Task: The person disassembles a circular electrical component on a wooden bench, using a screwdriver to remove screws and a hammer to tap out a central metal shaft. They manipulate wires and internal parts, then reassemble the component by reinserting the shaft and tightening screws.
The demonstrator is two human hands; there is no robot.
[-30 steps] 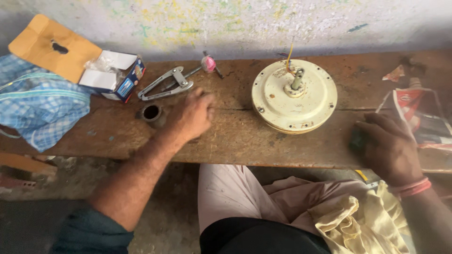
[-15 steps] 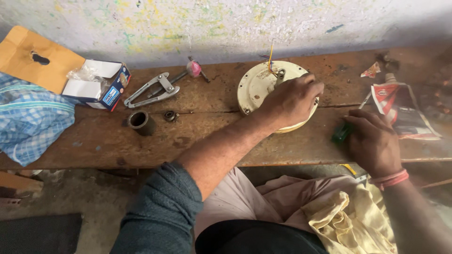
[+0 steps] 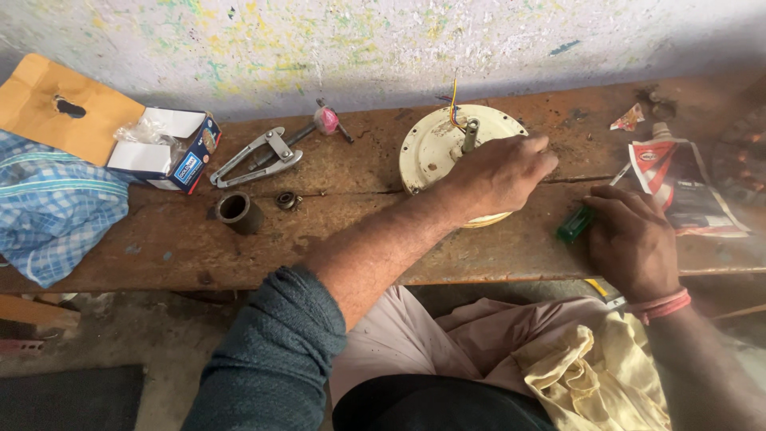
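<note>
A round cream motor housing (image 3: 431,148) with a metal shaft and coloured wires lies on the wooden bench (image 3: 343,168). My left hand (image 3: 499,172) reaches across and rests on its right half, fingers curled over the rim. My right hand (image 3: 630,239) lies on the bench at the right, its fingers on a green tool handle (image 3: 574,225). A small dark metal cylinder (image 3: 237,212) and a little bearing (image 3: 287,199) sit apart at the left of the bench.
A metal puller tool (image 3: 259,157) and a pink-headed tool (image 3: 325,120) lie near the wall. A small open cardboard box (image 3: 171,152), brown cardboard and a blue checked cloth (image 3: 52,211) are at the left. A red and white tube and wrapper (image 3: 678,179) lie right. Yellow cloth covers my lap.
My left hand left the small cylinder at the left and crossed to the motor housing, now farther over its right side. The right hand stayed by the green handle.
</note>
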